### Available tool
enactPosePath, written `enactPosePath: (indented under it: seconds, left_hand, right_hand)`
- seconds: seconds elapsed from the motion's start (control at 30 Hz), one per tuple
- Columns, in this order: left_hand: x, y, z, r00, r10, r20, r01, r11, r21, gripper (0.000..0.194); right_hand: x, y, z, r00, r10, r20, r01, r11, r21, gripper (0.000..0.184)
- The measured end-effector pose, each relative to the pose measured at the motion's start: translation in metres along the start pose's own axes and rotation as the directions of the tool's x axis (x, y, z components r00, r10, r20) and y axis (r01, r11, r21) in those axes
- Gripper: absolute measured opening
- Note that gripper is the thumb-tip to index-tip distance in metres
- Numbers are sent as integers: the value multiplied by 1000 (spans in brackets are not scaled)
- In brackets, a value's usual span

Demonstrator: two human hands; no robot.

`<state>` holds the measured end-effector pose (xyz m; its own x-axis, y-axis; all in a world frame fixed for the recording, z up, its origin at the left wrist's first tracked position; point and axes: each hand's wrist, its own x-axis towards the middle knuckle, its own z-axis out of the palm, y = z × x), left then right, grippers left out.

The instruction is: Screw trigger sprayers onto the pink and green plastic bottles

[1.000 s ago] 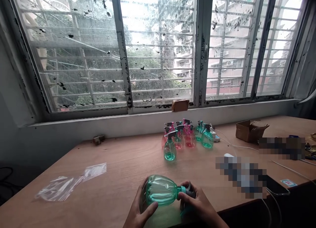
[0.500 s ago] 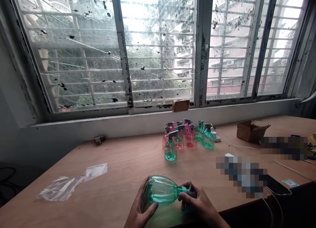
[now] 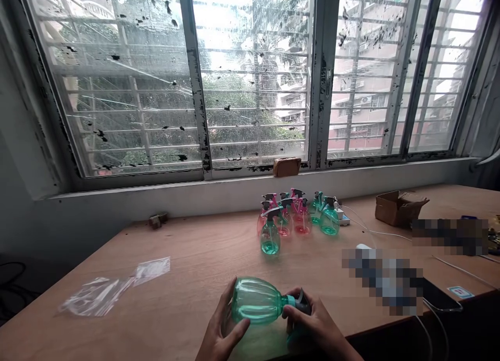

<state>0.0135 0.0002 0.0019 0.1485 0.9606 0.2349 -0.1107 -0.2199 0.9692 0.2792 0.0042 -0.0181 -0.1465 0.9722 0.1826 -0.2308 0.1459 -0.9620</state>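
A green see-through spray bottle (image 3: pixel 255 301) lies on its side near the front edge of the wooden table (image 3: pixel 195 257). My left hand (image 3: pixel 219 335) wraps its wide body from below. At the neck, my right hand (image 3: pixel 312 327) grips the dark spray head (image 3: pixel 301 301), whose lower part is hidden by my fingers. Farther back stands a cluster of several finished spray bottles (image 3: pixel 292 218), green and pink, all upright with their heads on.
Clear plastic bags (image 3: pixel 111 288) lie at the left of the table. An open cardboard box (image 3: pixel 398 207) sits at the back right. A white cable (image 3: pixel 375 232) and a dark phone (image 3: pixel 441 298) lie at the right. A brown block (image 3: pixel 286 166) rests on the window sill.
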Motion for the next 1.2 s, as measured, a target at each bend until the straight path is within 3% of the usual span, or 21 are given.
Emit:
enactPosePath:
  seconds: [0.13, 0.37, 0.63, 0.9, 1.2]
  left_hand:
    - [-1, 0, 3, 1000, 0, 20, 1, 1000, -27, 95]
    - [3, 10, -3, 999, -25, 20, 24, 999, 47, 66]
    - [-3, 0, 4, 999, -11, 51, 12, 1000, -19, 97]
    - [0, 9, 2, 999, -29, 18, 28, 999, 44, 70]
    - [-4, 4, 3, 999, 11, 40, -12, 1000, 14, 87]
  right_hand:
    - [1, 2, -1, 1000, 2, -3, -2, 1000, -3, 53]
    - [-1, 0, 3, 1000, 6, -16, -6, 1000, -5, 56]
    - [0, 0, 3, 1000, -2, -21, 2, 1000, 0, 58]
    - [-1, 3, 1, 1000, 2, 1, -2, 1000, -6, 52]
    - [0, 7, -2, 1000, 7, 4, -7, 1000, 0, 53]
